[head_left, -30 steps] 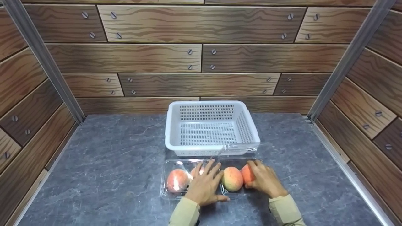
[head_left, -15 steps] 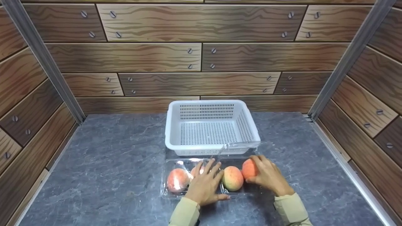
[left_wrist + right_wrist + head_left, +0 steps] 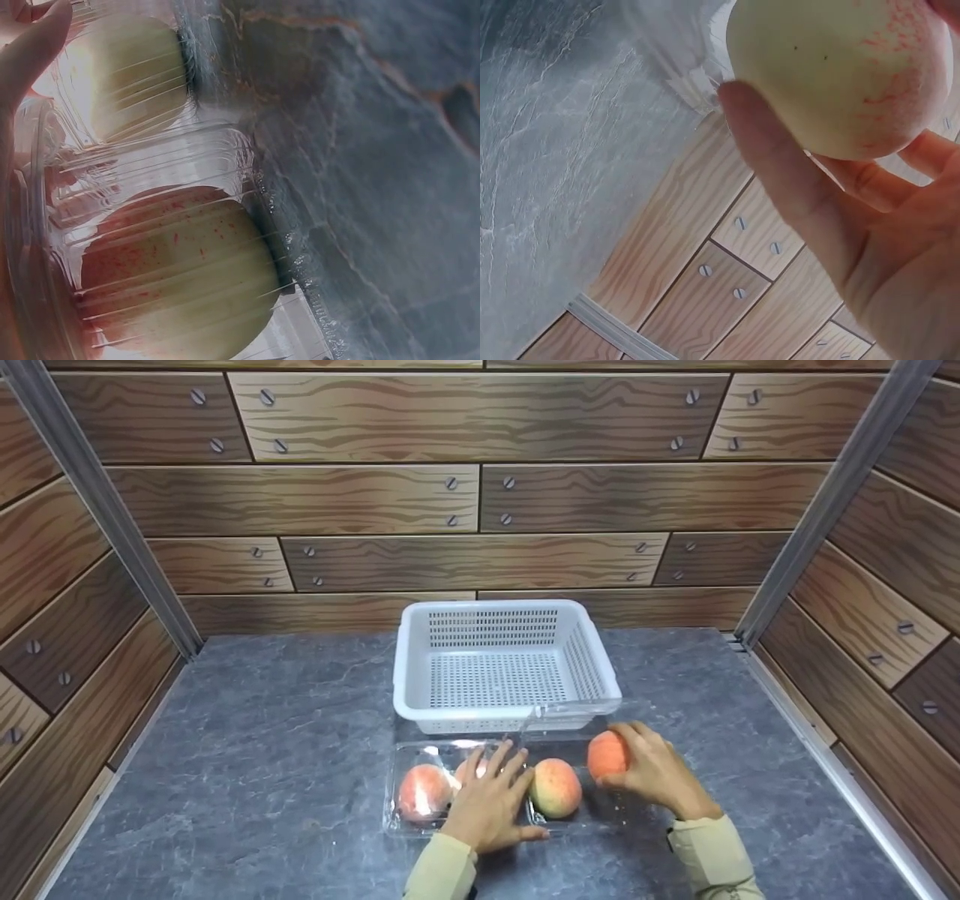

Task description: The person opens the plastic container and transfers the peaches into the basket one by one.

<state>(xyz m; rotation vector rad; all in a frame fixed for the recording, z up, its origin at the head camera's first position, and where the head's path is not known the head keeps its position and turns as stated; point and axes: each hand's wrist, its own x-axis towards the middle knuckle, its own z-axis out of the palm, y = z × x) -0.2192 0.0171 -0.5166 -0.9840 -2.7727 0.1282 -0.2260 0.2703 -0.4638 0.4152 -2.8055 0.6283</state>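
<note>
A reddish peach (image 3: 608, 755) is gripped by my right hand (image 3: 655, 765) above the right end of the clear plastic containers; the right wrist view shows thumb and fingers curled round this pale, red-flecked peach (image 3: 840, 75). My left hand (image 3: 487, 802) lies with fingers spread on the clear plastic clamshell (image 3: 394, 810), whose lid is closed over peaches (image 3: 424, 793). Ribbed plastic covers a peach (image 3: 180, 277) in the left wrist view. Just right of the left hand, a yellow-red peach (image 3: 556, 788) sits in the open clamshell, its transparent lid (image 3: 574, 716) raised at the back.
Behind the clamshells stands a white perforated basket (image 3: 409, 705) with nothing in it; the raised lid overlaps its front rim in the head view. The grey marbled tabletop (image 3: 262, 750) is bounded by wood-patterned walls (image 3: 480, 499) and metal corner rails (image 3: 817, 502).
My right hand has lifted the right-hand peach up and to the right, away from the yellow-red peach. The left hand stays in place on the lid.
</note>
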